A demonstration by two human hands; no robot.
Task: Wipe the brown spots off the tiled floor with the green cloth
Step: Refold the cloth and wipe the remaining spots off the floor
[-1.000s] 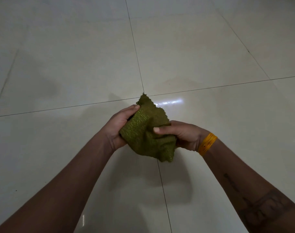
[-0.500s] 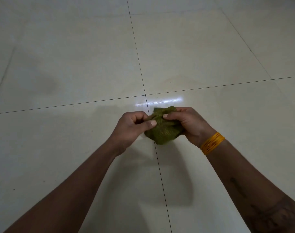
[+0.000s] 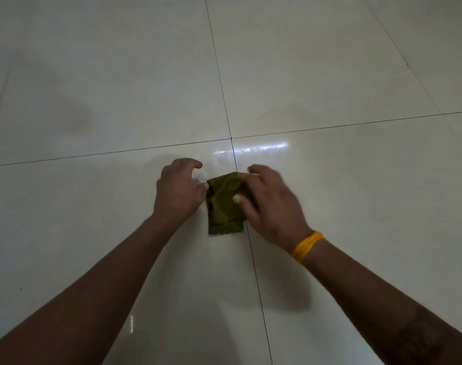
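Head view: one folded green cloth (image 3: 224, 204) on the tiled floor (image 3: 93, 101), two hands — right hand (image 3: 270, 204) pinching it, left hand (image 3: 178, 192) loosely curled, holding nothing.

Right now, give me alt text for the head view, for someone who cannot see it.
A folded green cloth lies on a pale tiled floor, across a grout line. The right hand, yellow band on its wrist, rests on the cloth's right side; the left hand is just beside its left edge, fingers loosely curled. No brown spots are plainly visible.
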